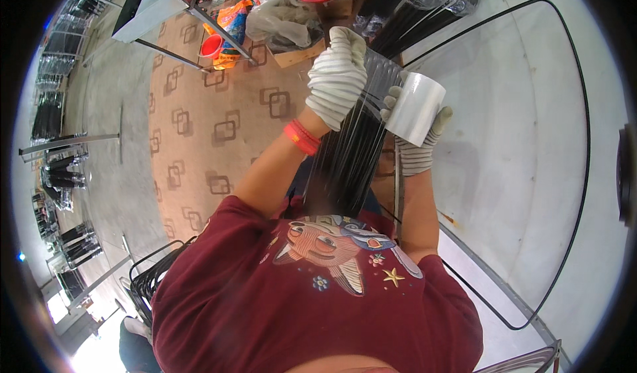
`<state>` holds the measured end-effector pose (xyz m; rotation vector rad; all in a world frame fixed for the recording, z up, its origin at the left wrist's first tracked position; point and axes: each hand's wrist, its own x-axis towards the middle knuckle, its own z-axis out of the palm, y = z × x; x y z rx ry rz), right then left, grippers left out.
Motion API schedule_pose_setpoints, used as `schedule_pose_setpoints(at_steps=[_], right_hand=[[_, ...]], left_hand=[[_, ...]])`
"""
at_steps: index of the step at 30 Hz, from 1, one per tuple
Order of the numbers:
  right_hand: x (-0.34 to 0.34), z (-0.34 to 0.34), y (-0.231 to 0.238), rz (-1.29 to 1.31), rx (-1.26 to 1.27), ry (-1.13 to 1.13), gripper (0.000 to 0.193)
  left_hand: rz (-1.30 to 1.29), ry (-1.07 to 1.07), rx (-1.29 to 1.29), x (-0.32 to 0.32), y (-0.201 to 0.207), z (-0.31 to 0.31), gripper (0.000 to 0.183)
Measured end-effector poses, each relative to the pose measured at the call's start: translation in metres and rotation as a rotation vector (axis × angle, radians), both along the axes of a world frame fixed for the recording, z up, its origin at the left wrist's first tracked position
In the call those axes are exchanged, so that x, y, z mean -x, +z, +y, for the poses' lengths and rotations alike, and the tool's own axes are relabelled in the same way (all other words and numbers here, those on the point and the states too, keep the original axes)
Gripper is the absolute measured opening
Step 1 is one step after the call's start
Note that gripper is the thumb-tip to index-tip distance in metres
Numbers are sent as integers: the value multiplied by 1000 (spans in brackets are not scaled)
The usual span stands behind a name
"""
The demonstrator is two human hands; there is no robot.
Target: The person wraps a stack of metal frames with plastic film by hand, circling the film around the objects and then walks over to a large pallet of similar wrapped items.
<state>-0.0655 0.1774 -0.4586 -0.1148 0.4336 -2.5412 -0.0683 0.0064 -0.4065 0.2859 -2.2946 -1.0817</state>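
A roll of clear stretch film [416, 110] is in my right hand [419, 149], the striped glove's fingers wrapped round it. My left hand [337, 74], in a similar striped glove, is closed in a fist at the left side of a bundle of long thin black strips [350, 157]. What its fingers hold, if anything, is hidden. The bundle runs from my lap away from me. Shiny clear film [381, 73] lies round the bundle between my two hands.
On the right, a large black rod frame [586, 114] lies on a pale work surface [504, 154]. More wrapped black strips [424, 11] lie ahead. Beyond my left hand are a cardboard box [298, 56] with plastic bags, a red basin [212, 46] and a metal-legged stand [159, 15].
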Motion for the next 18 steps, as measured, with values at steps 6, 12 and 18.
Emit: schedule_pose_setpoints(at_steps=[6,12,18], right_hand=[[17,29,-24,-53,155,68,92],[45,55,-45,-38,-40,75,88],[63,54,-56,-81,-109,56,90]], left_hand=[[-93,81,-78,19,-16,-10,17],[-263,119,-47,48,-57,-60,20],[-378,70,-20,57,-68,-92,32]])
